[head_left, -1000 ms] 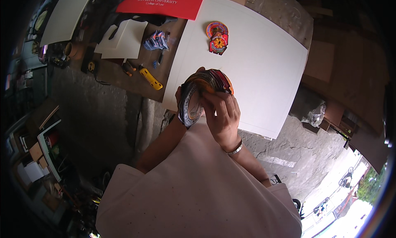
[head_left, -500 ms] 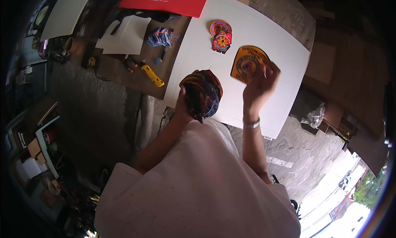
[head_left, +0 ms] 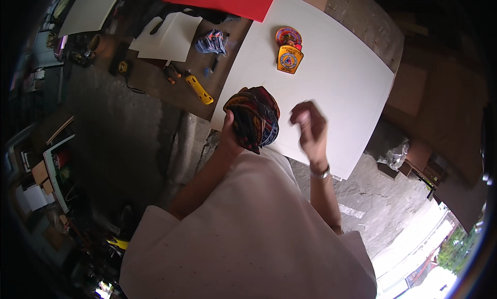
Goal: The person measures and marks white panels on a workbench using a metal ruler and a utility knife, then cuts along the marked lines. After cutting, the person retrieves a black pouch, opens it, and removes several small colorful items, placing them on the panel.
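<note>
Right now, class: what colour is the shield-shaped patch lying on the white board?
Mostly yellow-orange, shown in the head view: the shield-shaped patch on the white board.

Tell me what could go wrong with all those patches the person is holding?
The left hand grips a thick fanned stack of patches by itself, while the right hand hangs empty beside it. The stack could slip and scatter over the white board. The two patches already laid down, the round patch and the yellow shield patch, overlap, so a sleeve or a falling stack might knock them askew.
</note>
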Tool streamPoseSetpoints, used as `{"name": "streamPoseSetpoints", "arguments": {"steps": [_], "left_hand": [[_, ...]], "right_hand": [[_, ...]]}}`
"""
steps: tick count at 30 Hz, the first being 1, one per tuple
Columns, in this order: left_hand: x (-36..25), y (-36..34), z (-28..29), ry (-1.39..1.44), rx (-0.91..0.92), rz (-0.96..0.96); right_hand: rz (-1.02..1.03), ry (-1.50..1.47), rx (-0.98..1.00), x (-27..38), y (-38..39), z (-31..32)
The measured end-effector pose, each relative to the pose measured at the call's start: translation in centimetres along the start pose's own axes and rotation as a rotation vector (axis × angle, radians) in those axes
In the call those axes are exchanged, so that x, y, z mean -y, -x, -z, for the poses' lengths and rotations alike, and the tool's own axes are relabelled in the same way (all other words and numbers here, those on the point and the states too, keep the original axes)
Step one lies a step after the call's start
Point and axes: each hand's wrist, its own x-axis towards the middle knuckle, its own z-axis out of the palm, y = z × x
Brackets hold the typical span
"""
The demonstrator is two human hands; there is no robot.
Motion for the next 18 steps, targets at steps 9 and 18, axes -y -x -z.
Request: {"name": "streamPoseSetpoints", "arguments": {"steps": [9,18], "left_hand": [[1.4,-0.3,-1.1,-0.261,0.055,0.029],[1.7,0.2,-1.1,-0.142,0.108,0.136]], "right_hand": [[-0.076,0.213,-0.119,2.3,3.8,-3.6],[-0.376,-0.041,-0.089,1.9,4.0,-1.7]]}}
